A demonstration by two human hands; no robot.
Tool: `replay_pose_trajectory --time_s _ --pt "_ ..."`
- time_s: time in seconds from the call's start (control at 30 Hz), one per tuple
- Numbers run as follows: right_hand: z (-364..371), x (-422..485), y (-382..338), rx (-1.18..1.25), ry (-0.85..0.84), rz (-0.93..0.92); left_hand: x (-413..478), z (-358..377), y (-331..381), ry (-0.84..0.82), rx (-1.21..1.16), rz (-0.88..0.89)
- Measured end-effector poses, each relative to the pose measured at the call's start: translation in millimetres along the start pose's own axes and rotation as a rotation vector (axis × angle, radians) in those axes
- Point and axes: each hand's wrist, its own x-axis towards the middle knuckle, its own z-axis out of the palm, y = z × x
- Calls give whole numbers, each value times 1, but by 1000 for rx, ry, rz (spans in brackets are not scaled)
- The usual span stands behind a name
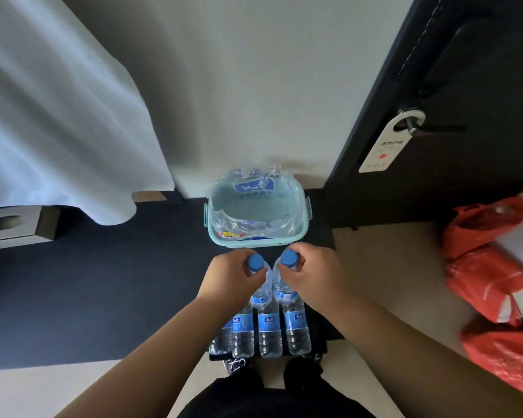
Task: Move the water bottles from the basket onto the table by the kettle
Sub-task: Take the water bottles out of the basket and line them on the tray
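Two full grips: left hand round left bottle, right hand round right bottle; basket beyond.

The bottles were clear glossy plastic with smooth blue caps; the basket was smooth pale plastic holding crinkled shiny film; the floor looked matt.

**Both grips closed on bottle necks**

Both bare forearms reach forward from the lower corners and converge toward the middle. The left grip curls its fingers and thumb round the neck of the left bottle, just under its cap. The right grip does likewise on the right bottle. The two grips sit side by side, backs up, nearly level, close but apart.
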Motion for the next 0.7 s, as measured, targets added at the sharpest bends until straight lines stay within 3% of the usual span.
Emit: replay_pose_trajectory --time_s 0.3,0.5,0.7 --pt "48 -15 48 10 -261 202 -2 57 -50 -170 126 -237" --pt "81 0 72 -79 -263 299 32 78 -65 -105 71 -388" --pt "95 23 91 -126 -334 347 66 98 -84 -168 204 -474"
